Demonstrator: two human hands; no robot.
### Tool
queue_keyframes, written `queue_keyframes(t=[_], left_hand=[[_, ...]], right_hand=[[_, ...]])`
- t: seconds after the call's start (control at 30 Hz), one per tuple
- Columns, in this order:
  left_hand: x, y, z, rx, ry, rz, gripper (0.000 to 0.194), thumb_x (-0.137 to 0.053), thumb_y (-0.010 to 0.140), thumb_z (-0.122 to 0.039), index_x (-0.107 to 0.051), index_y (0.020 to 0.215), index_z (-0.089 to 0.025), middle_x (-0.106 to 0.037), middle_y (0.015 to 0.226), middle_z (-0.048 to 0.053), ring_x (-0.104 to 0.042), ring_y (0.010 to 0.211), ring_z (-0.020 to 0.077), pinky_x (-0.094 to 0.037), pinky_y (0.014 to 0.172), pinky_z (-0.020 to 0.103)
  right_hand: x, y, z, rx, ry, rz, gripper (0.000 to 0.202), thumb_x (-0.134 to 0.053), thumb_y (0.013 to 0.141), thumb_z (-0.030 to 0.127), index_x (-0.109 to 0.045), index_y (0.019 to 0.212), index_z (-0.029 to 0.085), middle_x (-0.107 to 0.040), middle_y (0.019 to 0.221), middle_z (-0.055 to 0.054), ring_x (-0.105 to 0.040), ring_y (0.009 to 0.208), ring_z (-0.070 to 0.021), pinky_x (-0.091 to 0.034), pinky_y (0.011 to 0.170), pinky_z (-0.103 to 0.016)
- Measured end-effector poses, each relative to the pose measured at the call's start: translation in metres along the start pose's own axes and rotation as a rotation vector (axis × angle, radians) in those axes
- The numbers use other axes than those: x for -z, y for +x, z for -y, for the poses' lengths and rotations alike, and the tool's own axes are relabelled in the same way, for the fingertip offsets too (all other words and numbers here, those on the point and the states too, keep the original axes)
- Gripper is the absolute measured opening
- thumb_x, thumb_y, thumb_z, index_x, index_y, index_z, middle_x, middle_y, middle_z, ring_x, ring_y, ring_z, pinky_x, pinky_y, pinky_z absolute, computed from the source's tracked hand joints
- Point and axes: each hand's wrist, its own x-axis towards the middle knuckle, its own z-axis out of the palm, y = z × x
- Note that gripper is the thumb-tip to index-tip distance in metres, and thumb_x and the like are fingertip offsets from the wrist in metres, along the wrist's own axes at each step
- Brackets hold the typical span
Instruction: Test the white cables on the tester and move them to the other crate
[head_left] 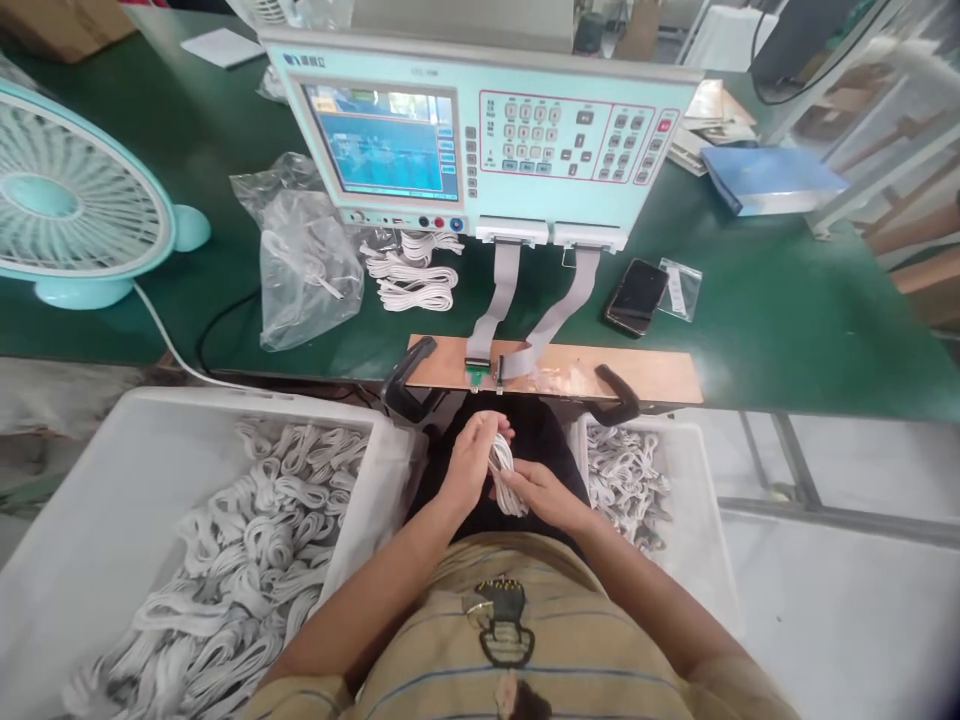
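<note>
A fan [52,195] stands on the worktop [787,310], a cable-filled bin [105,490] below. The tester [469,150] bears lettering too blurred to read. The left hand [469,460] curls its fingers round a coiled white cable [505,475] above the lap [551,430]; the right hand [544,490] grips its lower side. Further right: a second bin [697,520], a phone [637,297].

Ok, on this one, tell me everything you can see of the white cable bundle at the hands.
The cable bundle is thin white cord, smooth and plastic-looking, looped into a narrow, elongated coil with several strands lying side by side. It slants down toward the right of the picture. Its upper end lies against the left hand; the right hand grips its side lower down. It is held above the dark-clothed lap. The cable's end connectors cannot be made out.
</note>
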Motion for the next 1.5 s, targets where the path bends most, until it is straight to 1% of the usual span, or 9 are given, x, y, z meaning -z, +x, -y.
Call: queue_keyframes(t=[0.13,0.23,0.4,0.5,0.73,0.87,1.0,1.27,1.5], left_hand=[[0.021,-0.026,0.006,-0.341,0.652,-0.002,0.032,-0.059,0.073,-0.041,-0.053,0.095,-0.02,-0.056,0.097,0.005,-0.054,0.09,0.0176,-0.043,0.073,0.028],[0.027,-0.04,0.014,-0.278,1.02,0.166,0.03,-0.062,0.068,-0.046,-0.052,0.081,-0.02,-0.057,0.076,0.001,-0.055,0.072,0.0158,-0.04,0.064,0.026],[0.029,-0.038,0.027,-0.186,1.264,0.205,0.027,-0.051,0.078,-0.046,-0.052,0.07,-0.02,-0.058,0.064,0.0,-0.055,0.061,0.0157,-0.031,0.056,0.025],[0.032,-0.032,0.026,-0.225,1.207,0.283,0.028,-0.049,0.081,-0.042,-0.051,0.065,-0.019,-0.057,0.062,0.0,-0.053,0.058,0.0141,-0.031,0.056,0.025],[0.029,-0.028,0.022,-0.408,0.907,0.213,0.011,-0.045,0.082,-0.025,-0.053,0.08,-0.018,-0.057,0.078,0.002,-0.052,0.071,0.0124,-0.04,0.064,0.022],[0.03,-0.022,0.02,-0.416,0.849,0.212,0.005,-0.05,0.077,-0.02,-0.055,0.077,-0.018,-0.057,0.074,0.001,-0.052,0.068,0.0117,-0.041,0.063,0.022],[0.032,-0.013,0.009,-0.39,0.786,0.243,0.007,-0.051,0.074,-0.018,-0.058,0.074,-0.019,-0.055,0.069,-0.001,-0.05,0.063,0.0103,-0.041,0.059,0.021],[0.032,0.009,0.002,-0.114,0.332,0.109,0.017,-0.063,0.067,-0.025,-0.063,0.081,-0.016,-0.06,0.065,-0.001,-0.055,0.058,0.0097,-0.045,0.056,0.02],[0.025,0.023,0.0,0.048,-0.112,-0.104,0.029,-0.073,0.058,-0.029,-0.064,0.08,-0.013,-0.061,0.066,0.0,-0.055,0.054,0.0088,-0.045,0.048,0.019]], right_hand=[[0.001,0.005,-0.014,-0.017,0.282,-0.207,0.033,-0.059,0.075,0.047,-0.062,0.087,0.016,-0.061,0.072,-0.002,-0.053,0.06,-0.0119,-0.041,0.056,-0.023],[-0.001,0.007,-0.018,-0.001,0.37,-0.297,0.031,-0.064,0.072,0.041,-0.06,0.091,0.017,-0.063,0.082,-0.004,-0.057,0.072,-0.0155,-0.045,0.065,-0.027],[-0.003,0.009,-0.017,0.107,0.238,-0.399,0.03,-0.068,0.067,0.038,-0.058,0.088,0.019,-0.061,0.081,-0.001,-0.055,0.075,-0.0152,-0.044,0.072,-0.029],[0.002,0.011,-0.021,0.125,0.136,-0.422,0.03,-0.066,0.068,0.04,-0.057,0.084,0.018,-0.059,0.075,0.0,-0.053,0.069,-0.0135,-0.043,0.067,-0.027],[0.008,0.013,-0.035,-0.086,0.116,-0.335,0.038,-0.054,0.075,0.049,-0.054,0.091,0.014,-0.057,0.074,-0.003,-0.055,0.065,-0.0163,-0.045,0.062,-0.031],[0.009,0.006,-0.025,0.194,-0.488,-0.571,0.043,-0.058,0.075,0.037,-0.051,0.112,0.016,-0.056,0.105,-0.012,-0.049,0.101,-0.0255,-0.039,0.086,-0.042],[0.011,0.001,0.003,0.465,-0.834,-0.29,0.028,-0.044,0.086,0.025,-0.056,0.11,0.018,-0.06,0.096,-0.01,-0.051,0.091,-0.0206,-0.039,0.083,-0.037],[0.016,0.026,0.031,0.357,-0.623,-0.117,0.015,-0.05,0.082,0.026,-0.062,0.078,0.017,-0.056,0.07,-0.001,-0.05,0.065,-0.012,-0.039,0.062,-0.023],[0.005,0.053,0.029,0.309,-0.148,-0.41,0.024,-0.054,0.077,0.039,-0.06,0.076,0.016,-0.056,0.066,0.0,-0.05,0.062,-0.012,-0.041,0.06,-0.024]])
